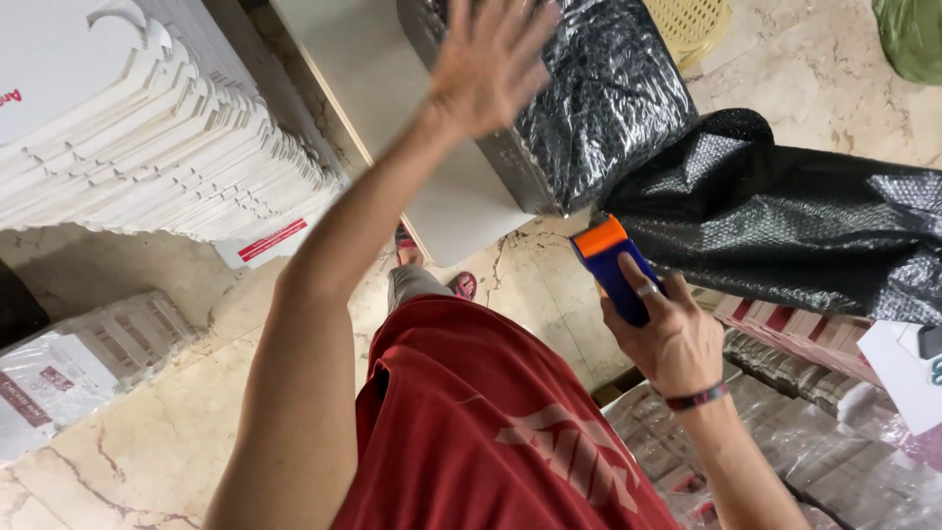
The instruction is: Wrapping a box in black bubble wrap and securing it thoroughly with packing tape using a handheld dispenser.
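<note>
Blurring obscures the raised left hand (488, 61), fingers spread wide and empty.
A blue-and-orange tape dispenser (615, 265) is gripped by the right hand (672, 339), its lower end hidden inside the closed fingers.

We see a stack of flat white cartons (147, 128) at the left, a yellow basket (692, 25) up top, plastic-wrapped packs (59, 368) on the marble floor (147, 442), and a green cloth (913, 34) in the corner

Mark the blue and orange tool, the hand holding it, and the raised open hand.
blue and orange tool (615, 263), head view, on its blue body just below the orange end.
right hand (672, 339), head view, middle of the back of the hand.
left hand (488, 61), head view, middle of the open hand.
</note>
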